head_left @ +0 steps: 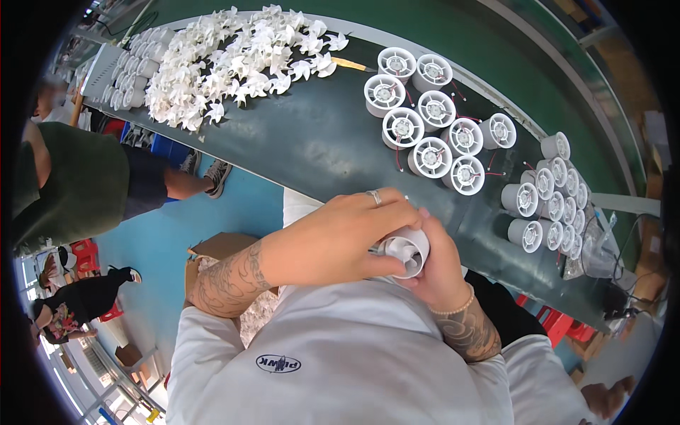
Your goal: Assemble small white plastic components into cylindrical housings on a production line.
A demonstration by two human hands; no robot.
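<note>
Close to my body, at the near edge of the bench, I hold a white round fan housing [424,246] tilted with its open end toward me. A white fan impeller [402,250] shows inside the ring. My left hand [358,230], with a ring on one finger, curls over the housing from the left, its thumb at the rim. Wrapped round the other side is my right hand [442,263], below which sits a beaded bracelet. The fingertips behind the housing are hidden.
Loose white impellers [234,60] are heaped on the dark bench [297,131] at the far left. White fan housings [432,157] with red wires stand far right, with more housings [556,205] beyond. A cardboard box [225,246] is by my left arm; a person [78,177] stands left.
</note>
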